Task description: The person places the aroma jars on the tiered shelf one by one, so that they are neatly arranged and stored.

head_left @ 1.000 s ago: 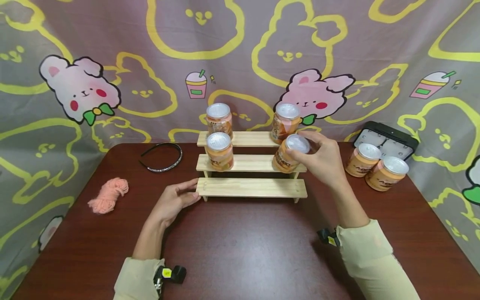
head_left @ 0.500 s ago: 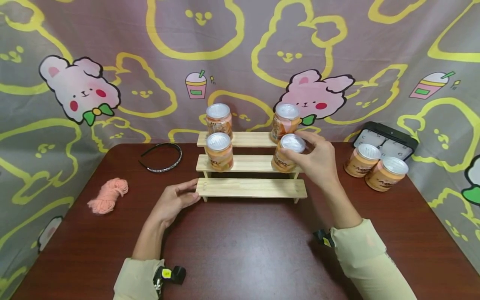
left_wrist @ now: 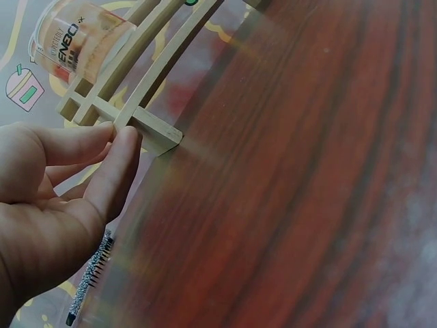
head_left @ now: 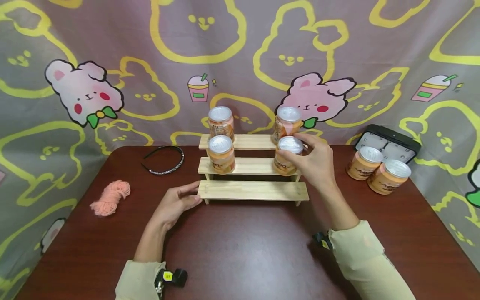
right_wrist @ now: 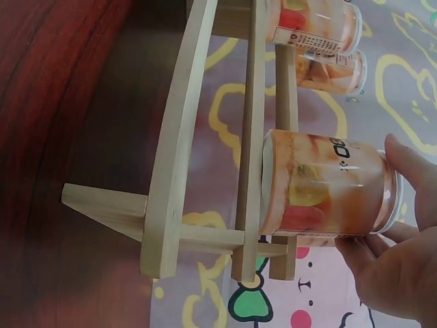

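1. Two things stay partly hidden: the right hand (head_left: 316, 164) covers the right side of the can (head_left: 286, 155) it grips, and the can behind it on the top step (head_left: 247, 141) is half screened.
2. Print on the held can is cut off in the right wrist view, only a few letters readable.
3. That can (right_wrist: 328, 188) is orange with fruit pictures and a silvery lid; it stands upright at the right end of the middle step (head_left: 251, 166) of the wooden rack (head_left: 253, 189), fingers curled round it.
4. Left hand (head_left: 175, 204) lies relaxed on the table (head_left: 243, 250), fingertips (left_wrist: 126, 147) touching the left end of the rack's lowest step.
5. Two more cans (head_left: 378, 171) sit near the table's right edge.
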Demonstrator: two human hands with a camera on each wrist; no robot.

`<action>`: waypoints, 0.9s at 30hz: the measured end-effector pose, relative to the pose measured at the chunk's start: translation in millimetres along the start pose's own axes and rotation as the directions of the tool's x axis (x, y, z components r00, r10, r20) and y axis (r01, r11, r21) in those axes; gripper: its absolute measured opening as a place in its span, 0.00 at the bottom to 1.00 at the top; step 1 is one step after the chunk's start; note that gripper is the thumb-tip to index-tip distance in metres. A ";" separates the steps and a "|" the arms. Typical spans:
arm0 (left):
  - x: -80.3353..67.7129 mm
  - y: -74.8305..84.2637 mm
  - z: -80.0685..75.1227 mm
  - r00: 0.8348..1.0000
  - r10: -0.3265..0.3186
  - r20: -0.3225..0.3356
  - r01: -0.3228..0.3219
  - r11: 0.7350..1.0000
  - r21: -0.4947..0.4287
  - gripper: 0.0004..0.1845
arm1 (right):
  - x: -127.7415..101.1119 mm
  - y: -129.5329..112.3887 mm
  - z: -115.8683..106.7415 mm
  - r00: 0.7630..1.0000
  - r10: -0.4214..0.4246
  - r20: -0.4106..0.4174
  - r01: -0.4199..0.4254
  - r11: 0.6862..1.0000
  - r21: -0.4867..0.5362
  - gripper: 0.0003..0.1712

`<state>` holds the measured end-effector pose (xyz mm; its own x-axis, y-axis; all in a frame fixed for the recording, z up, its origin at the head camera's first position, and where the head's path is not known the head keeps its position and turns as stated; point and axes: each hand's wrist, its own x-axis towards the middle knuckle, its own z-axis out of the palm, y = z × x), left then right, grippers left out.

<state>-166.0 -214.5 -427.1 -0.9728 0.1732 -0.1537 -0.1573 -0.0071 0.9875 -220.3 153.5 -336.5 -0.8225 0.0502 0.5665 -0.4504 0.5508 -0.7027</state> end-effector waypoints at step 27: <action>-1.1 -1.7 -0.8 1.000 0.005 0.003 -0.004 1.000 -0.018 0.29 | -2.9 -3.0 5.2 0.999 0.034 -0.012 -0.034 0.999 -0.020 0.32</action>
<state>-164.8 -215.5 -428.6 -0.9730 0.1762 -0.1491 -0.1560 -0.0260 0.9874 -218.3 147.4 -338.3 -0.8332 0.0784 0.5473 -0.4151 0.5651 -0.7129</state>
